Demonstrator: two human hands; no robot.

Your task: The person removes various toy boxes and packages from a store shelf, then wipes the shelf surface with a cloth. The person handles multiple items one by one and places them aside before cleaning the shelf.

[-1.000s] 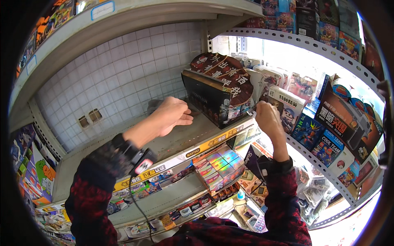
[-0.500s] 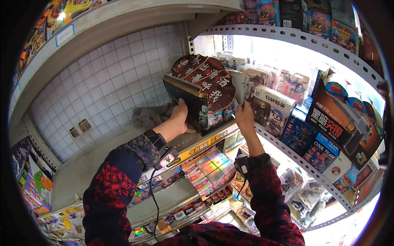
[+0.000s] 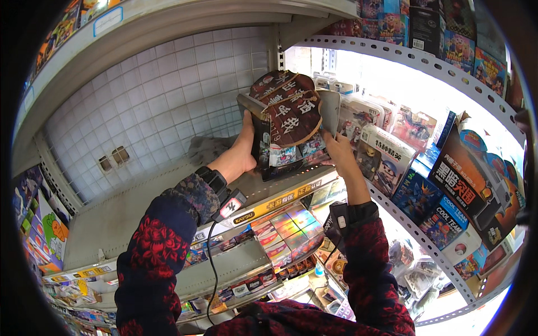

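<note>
A dark display box (image 3: 262,143) with shiny packets (image 3: 291,154) in its front stands at the right end of the shelf. A brown, rounded sign (image 3: 288,109) with pale lettering rests in or against it, covering much of its top. My left hand (image 3: 242,147) is closed on the box's left side, fingers partly hidden behind it. On the other side, my right hand (image 3: 339,151) grips the box's right edge beside an upraised grey flap (image 3: 330,112). Crumpled behind my left wrist is a grey cloth (image 3: 207,149).
The shelf board (image 3: 123,215) runs left below a white grid back wall (image 3: 151,101). Boxed toys (image 3: 386,159) and a large black-and-orange box (image 3: 471,185) crowd the perforated rack at right. Lower shelves carry card packs (image 3: 288,232). An overhead shelf edge (image 3: 185,25) spans the top.
The box has turned so its front faces me more and its dark left side shows less. My left hand sits higher along that side. The view has shifted slightly.
</note>
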